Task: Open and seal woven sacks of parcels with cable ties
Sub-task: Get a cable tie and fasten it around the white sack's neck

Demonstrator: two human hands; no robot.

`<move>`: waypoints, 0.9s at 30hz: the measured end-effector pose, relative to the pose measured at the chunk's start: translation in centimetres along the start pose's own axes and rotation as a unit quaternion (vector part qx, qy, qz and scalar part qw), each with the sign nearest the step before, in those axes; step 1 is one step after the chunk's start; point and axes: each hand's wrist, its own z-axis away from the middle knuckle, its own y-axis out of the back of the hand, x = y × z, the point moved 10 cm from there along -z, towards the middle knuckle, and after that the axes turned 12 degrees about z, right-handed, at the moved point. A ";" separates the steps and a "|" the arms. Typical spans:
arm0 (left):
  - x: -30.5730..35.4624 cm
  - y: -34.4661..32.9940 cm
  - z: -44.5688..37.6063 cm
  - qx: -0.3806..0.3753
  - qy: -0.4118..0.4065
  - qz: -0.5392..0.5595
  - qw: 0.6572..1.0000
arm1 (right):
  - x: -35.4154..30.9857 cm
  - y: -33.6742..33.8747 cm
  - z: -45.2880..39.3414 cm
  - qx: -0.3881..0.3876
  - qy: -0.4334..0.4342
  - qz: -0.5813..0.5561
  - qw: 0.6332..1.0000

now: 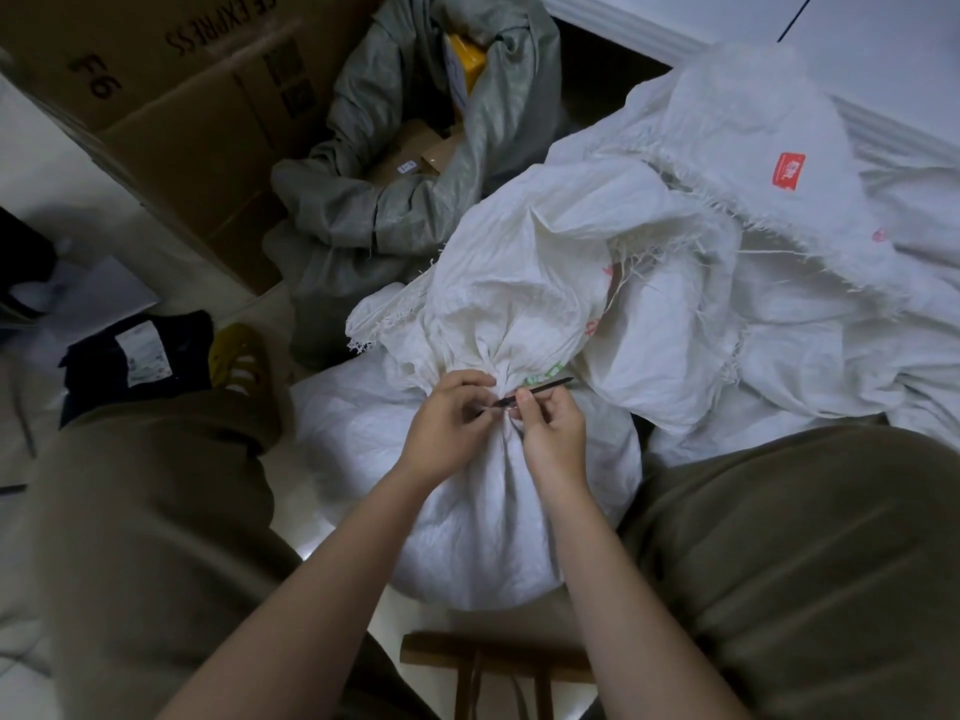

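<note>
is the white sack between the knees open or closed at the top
Closed: the white sack's neck is bunched tight, with a black cable tie at it, held by the left hand and right hand.

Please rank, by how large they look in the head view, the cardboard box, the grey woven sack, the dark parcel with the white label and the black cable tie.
1. cardboard box, cut off by the frame
2. grey woven sack, close behind the box, so those two are unsure
3. dark parcel
4. black cable tie

Pale floor (67,163) under white sack (467,501), grey sack (395,210), cardboard box (171,96).
</note>
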 end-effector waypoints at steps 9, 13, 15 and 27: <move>-0.6 -0.2 0.1 0.019 0.048 0.044 0.998 | 0.0 0.3 0.3 0.003 0.010 0.006 1.000; -0.7 -0.4 0.2 0.017 0.065 0.063 0.996 | 0.4 0.4 0.4 0.009 0.006 -0.001 1.000; -0.7 -0.3 0.3 0.026 0.073 0.067 0.995 | 0.6 0.4 0.6 0.009 0.004 -0.003 1.000; -0.2 -0.5 0.7 0.048 0.092 0.067 0.992 | 0.6 1.0 1.6 0.001 0.019 0.016 1.000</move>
